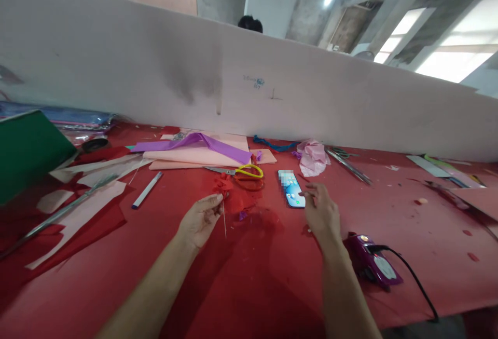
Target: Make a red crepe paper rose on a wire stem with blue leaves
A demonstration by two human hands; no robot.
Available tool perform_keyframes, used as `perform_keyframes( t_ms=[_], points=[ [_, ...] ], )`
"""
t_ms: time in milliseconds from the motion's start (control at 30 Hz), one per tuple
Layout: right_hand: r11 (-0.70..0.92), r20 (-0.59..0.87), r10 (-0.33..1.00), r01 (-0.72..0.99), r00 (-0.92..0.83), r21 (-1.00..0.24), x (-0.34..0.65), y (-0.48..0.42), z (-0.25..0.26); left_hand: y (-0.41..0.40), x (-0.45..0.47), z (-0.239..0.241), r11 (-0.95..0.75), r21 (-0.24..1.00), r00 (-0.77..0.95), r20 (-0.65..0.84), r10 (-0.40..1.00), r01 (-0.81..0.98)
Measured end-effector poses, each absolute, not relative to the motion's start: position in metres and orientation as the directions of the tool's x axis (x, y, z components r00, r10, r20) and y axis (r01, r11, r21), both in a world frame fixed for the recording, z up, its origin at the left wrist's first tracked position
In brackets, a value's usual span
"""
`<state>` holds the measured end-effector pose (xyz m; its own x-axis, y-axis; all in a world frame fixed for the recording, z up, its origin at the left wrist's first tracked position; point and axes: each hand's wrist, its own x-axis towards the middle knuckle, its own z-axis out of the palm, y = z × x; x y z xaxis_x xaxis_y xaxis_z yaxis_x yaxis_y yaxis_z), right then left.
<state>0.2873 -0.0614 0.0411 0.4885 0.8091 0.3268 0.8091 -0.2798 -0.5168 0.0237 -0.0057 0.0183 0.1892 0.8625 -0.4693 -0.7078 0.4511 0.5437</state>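
The left hand (200, 219) pinches a crumpled red piece (222, 183) between thumb and fingers; a thin pale stick (224, 223) hangs down from this grip over the red table (272, 276). Just beyond the grip lie scissors (234, 171) with yellow and orange handles. To its right is a phone (294, 193), screen lit with icons, part of it pixelated. The right hand (322, 214) is at the phone's right edge, fingers loosely curled and holding nothing; whether they touch it I cannot tell. Left of the grip lies a white marker (147, 190) with a dark end.

Past the scissors, a purple strip (229, 151) arches over pale pink sheets (187, 160); crumpled pink paper (312, 158) is farther right. Well right of the grip and nearer the person, a purple device (375, 261) has a black cable (404, 263) plugged in and a pale label (384, 266), too small to read.

Far left stand a green box-like shape (35, 152), its inside hidden, and clear plastic packets (66, 116), contents unclear. Beyond everything, a white partition (155, 58) bears faint handwriting (254, 81), too blurred to read.
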Motion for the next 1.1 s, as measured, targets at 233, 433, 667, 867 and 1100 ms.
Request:
perform_keyframes(
  t_ms=[233,433,667,867,1100],
  points=[
    [-0.289,0.334,0.776,0.772,0.535,-0.566,0.303,-0.025,0.029,-0.002,0.021,0.017,0.444,0.527,0.173,-0.485,0.857,-0.725],
    [-0.218,0.317,0.789,0.723,0.525,-0.655,0.312,-0.038,0.021,-0.004,0.026,0.017,0.489,0.517,0.187,-0.528,0.828,-0.703],
    [-0.008,0.114,0.941,0.359,0.318,-0.933,0.247,-0.034,0.019,-0.008,0.029,0.011,0.512,0.567,0.259,-0.469,0.845,-0.645],
    [-0.231,-0.231,0.973,-0.119,-0.012,-0.966,0.196,-0.042,0.028,-0.008,0.03,0.008,0.536,0.611,0.32,-0.433,0.843,-0.583],
    [-0.114,-0.107,0.99,0.074,0.095,-0.991,0.179,-0.034,0.034,-0.007,0.029,0.002,0.524,0.615,0.293,-0.442,0.848,-0.59]
  ],
)
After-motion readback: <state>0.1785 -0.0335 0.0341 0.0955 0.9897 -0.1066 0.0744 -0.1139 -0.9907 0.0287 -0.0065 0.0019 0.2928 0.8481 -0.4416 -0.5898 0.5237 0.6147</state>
